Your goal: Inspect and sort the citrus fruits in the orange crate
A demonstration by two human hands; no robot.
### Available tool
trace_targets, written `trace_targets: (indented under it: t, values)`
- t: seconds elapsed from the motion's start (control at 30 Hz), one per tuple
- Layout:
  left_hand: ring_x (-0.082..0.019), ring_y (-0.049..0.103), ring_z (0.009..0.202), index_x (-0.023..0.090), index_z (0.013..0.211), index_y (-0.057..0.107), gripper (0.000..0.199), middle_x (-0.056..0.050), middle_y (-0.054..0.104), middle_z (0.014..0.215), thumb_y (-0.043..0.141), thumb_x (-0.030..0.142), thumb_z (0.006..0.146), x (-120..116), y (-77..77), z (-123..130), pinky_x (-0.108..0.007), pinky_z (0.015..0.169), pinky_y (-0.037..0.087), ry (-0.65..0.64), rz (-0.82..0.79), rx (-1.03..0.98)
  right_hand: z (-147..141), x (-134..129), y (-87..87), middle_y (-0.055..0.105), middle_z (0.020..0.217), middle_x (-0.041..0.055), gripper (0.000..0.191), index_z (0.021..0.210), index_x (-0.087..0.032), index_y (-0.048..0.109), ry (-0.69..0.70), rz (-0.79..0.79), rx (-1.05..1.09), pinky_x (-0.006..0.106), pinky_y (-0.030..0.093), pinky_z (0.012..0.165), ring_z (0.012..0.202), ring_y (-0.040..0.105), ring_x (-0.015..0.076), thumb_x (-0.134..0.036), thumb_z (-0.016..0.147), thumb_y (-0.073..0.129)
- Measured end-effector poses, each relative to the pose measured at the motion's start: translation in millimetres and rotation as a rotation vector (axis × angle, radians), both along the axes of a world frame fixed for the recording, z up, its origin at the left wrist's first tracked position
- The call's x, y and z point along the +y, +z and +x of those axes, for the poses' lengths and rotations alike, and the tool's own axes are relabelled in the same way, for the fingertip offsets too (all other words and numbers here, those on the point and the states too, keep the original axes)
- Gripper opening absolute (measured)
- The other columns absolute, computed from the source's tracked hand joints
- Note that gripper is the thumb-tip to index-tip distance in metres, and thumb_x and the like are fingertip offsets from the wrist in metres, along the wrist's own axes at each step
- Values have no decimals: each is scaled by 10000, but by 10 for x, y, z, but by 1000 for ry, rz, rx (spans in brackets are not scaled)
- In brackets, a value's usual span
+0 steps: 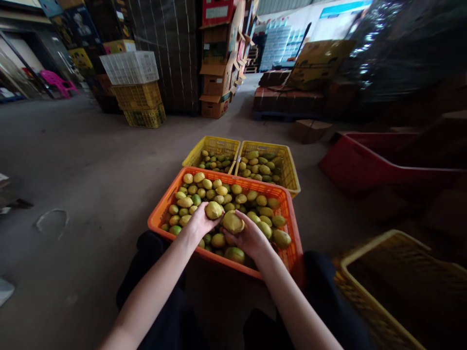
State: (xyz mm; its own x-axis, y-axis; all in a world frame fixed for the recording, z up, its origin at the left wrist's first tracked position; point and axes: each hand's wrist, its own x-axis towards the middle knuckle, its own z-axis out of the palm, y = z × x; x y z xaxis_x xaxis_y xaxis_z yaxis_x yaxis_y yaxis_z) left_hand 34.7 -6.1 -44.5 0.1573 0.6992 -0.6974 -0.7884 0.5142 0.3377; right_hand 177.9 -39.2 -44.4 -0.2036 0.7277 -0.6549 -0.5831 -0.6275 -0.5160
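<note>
My left hand (203,221) is closed around a yellow-green oval fruit (213,210), with its fingers partly hidden underneath. Beside it, my right hand (249,235) grips a larger, duller yellow fruit (233,221). Both are held close together over an orange plastic crate (295,228). Many similar fruits fill that crate, mostly yellow, some greener, such as the green one (175,230) near its left side. The crate stands in front of me, between my knees.
Two yellow crates (294,171) of fruit adjoin the orange crate's far side. At right are a red bin (346,158) and another yellow crate (368,296). Stacked crates (136,95) and cardboard boxes (215,85) stand farther back. A pink chair (58,83) is at far left.
</note>
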Motion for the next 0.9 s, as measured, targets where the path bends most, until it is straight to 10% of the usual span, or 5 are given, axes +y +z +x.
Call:
trace_targets:
  t: [0.33,0.7,0.9]
  values:
    - [-239,718,923,196,1308,555,352,-138,694,1102,449,277,983,-11,40,17,-311,593,610,33,-66,-79,41,34,-92,734,733,8,54,944,-196,643,-47,-18,50,295,635,627,661,712,166,-211,906,607]
    - [-137,651,649,158,915,612,46,-34,647,780,647,180,895,-78,176,50,-213,541,593,141,84,-29,26,-31,61,723,690,-1,109,958,-221,646,-132,95,114,277,565,492,537,664,173,-315,918,611]
    - [-148,599,576,97,947,638,321,-82,638,725,588,414,933,-110,238,17,-219,442,528,33,62,-88,67,-63,198,697,640,15,96,859,-194,629,-225,72,101,263,494,400,484,647,186,-285,891,620]
